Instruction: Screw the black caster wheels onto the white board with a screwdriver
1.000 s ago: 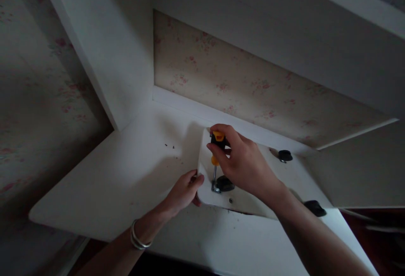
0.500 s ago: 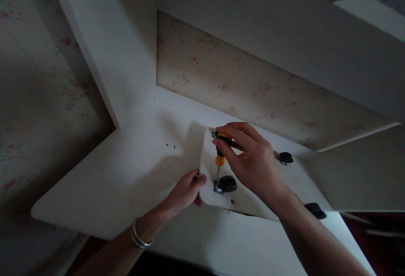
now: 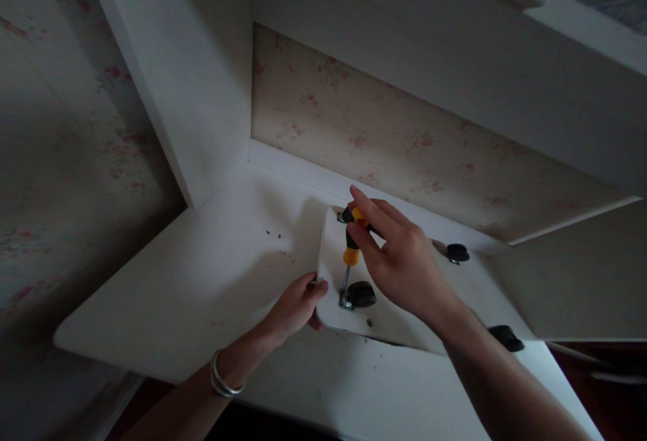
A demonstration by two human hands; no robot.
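Note:
My right hand point(image 3: 397, 245) is closed around the top of a yellow-and-black screwdriver point(image 3: 351, 255), its index finger lifted off the handle. The screwdriver stands nearly upright, its tip at the metal plate of a black caster wheel point(image 3: 362, 294). That caster sits on a white board point(image 3: 331, 262) with rounded corners. My left hand point(image 3: 298, 306), with two silver bangles on the wrist, grips the board's left edge, thumb on top and fingers underneath. Another caster shows partly behind my right fingers. Whether the tip is seated in a screw is too small to tell.
The board lies on a white desktop point(image 3: 166, 292). Two small dark screws point(image 3: 273, 234) and some crumbs lie left of it. Further casters, one at the back point(image 3: 457, 252) and one at the front point(image 3: 505, 338), are on the right. White panels and floral wallpaper point(image 3: 354, 117) surround the desk.
My right index finger has straightened and lifted away from the screwdriver's top, while the thumb stays on the handle. The left hand keeps its hold; the view has shifted slightly.

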